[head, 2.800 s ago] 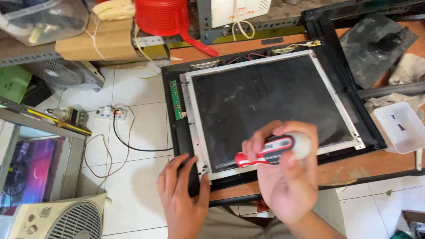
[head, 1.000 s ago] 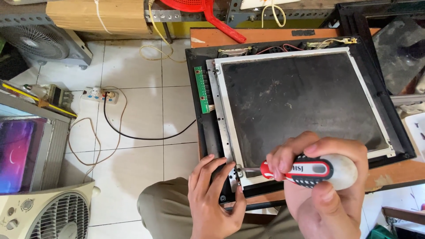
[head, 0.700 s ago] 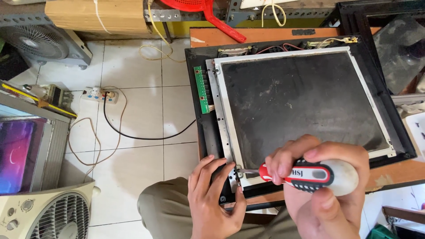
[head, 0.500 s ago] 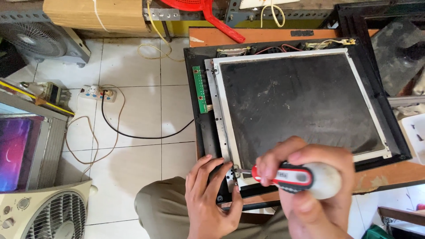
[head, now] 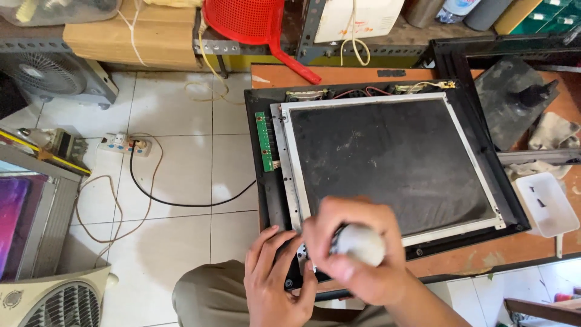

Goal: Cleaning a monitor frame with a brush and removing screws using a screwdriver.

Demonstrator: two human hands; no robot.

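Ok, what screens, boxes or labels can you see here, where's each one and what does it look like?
Screen panel: on the orange table, flat, dark grey, square, silver frame; both hands at its near-left corner.
Lit screen: far left edge, purple glow, grey casing.
Cardboard box: top left shelf, brown, tied with white string.
White box: top centre, pale, small label, cord hanging over it.
White tray: right of the panel, rectangular.

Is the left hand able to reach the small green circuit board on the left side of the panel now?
Probably yes. The left hand rests on the panel's near-left corner, and the green circuit board lies along the same edge, uncovered, with nothing between them.
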